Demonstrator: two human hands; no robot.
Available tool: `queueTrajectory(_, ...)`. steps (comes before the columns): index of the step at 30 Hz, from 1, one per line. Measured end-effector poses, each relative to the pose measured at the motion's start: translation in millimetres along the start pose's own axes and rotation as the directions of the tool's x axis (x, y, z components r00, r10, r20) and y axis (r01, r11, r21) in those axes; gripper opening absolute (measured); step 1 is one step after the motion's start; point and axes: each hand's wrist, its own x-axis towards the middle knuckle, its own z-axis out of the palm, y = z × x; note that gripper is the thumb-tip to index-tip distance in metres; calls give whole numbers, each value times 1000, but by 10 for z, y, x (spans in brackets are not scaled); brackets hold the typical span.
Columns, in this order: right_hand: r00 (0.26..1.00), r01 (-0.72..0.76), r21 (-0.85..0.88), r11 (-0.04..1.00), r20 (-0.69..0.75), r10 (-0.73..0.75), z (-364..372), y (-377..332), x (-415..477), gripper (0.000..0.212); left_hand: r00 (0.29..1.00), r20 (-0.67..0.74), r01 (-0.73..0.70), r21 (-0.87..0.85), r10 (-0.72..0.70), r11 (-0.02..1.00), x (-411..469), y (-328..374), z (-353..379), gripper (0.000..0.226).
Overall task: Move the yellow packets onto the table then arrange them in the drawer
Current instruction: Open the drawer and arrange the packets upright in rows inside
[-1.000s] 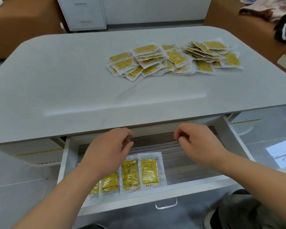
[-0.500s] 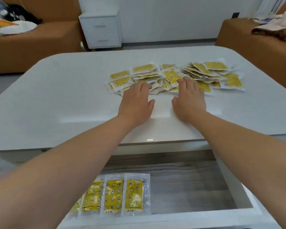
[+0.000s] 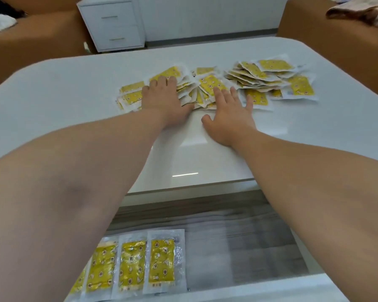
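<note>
Several yellow packets lie in a loose heap across the far half of the white table. My left hand rests flat on the left part of the heap, fingers straight over the packets. My right hand lies flat beside it, fingers spread, fingertips on packets in the middle of the heap. Below the table's near edge the drawer stands open. A row of yellow packets lies side by side at its front left; my left forearm hides the leftmost ones.
The right half of the drawer floor shows bare grey wood grain. A white two-drawer cabinet stands beyond the table. Brown sofas with clothes on them flank the table at back left and back right.
Both hands rose from the drawer to the table and slid forward onto the packet heap. The view has moved closer to the table.
</note>
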Motion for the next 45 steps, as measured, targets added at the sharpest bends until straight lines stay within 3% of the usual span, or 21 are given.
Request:
queueTrajectory(2,999,-22,-16,1000,-32,22,1,-12,-18,84,992,-123,-20,49,26,999,-182,-8,70,93)
queueTrajectory(5,996,-31,-82,996,-89,24,-36,-35,-45,72,986,-168,20,13,-17,1000,-394,-104,163,86)
queueTrajectory(8,996,-26,-75,997,-91,19,-38,-33,-45,66,986,-135,85,-117,-101,989,-536,-166,229,73)
queueTrajectory(11,994,-27,-39,999,-110,23,-41,-51,-73,61,994,-70,76,-120,-85,990,-693,-185,219,70)
queueTrajectory(13,992,-33,-66,997,-121,25,-70,-77,-89,58,990,-108,79,-109,-91,991,-865,-179,175,61)
queueTrajectory(17,999,-23,-109,994,23,26,-106,-62,-154,62,984,-127,110,-99,-122,989,-1170,-114,46,50)
queueTrajectory(22,985,-50,-51,997,161,58,-180,-183,-604,51,974,-81,190,-227,-213,955,-1582,-65,-101,50)
queueTrajectory(25,996,-35,-12,999,83,36,-289,-260,-964,33,979,-65,174,-207,-191,963,-1861,-54,-190,42)
queueTrajectory(30,999,-9,103,995,52,4,-430,-398,-1375,26,993,-7,114,-261,-120,959,-2143,-94,-284,26)
queueTrajectory(33,992,-43,164,986,126,23,-470,-468,-1493,44,995,38,104,-276,-97,955,-2192,-154,-318,37)
queueTrajectory(37,943,-164,110,980,310,123,-506,-446,-1460,74,986,160,73,-175,-45,982,-2200,-228,-317,63)
queueTrajectory(40,957,-175,158,972,260,130,-552,-461,-1456,73,965,263,59,-178,-10,982,-2177,-246,-328,64)
queueTrajectory(42,965,-184,195,963,220,140,-586,-495,-1504,72,967,257,56,-214,1,975,-2181,-232,-344,62)
queueTrajectory(45,947,-256,305,917,270,175,-654,-505,-1542,78,971,240,105,-327,-25,939,-2209,-196,-401,65)
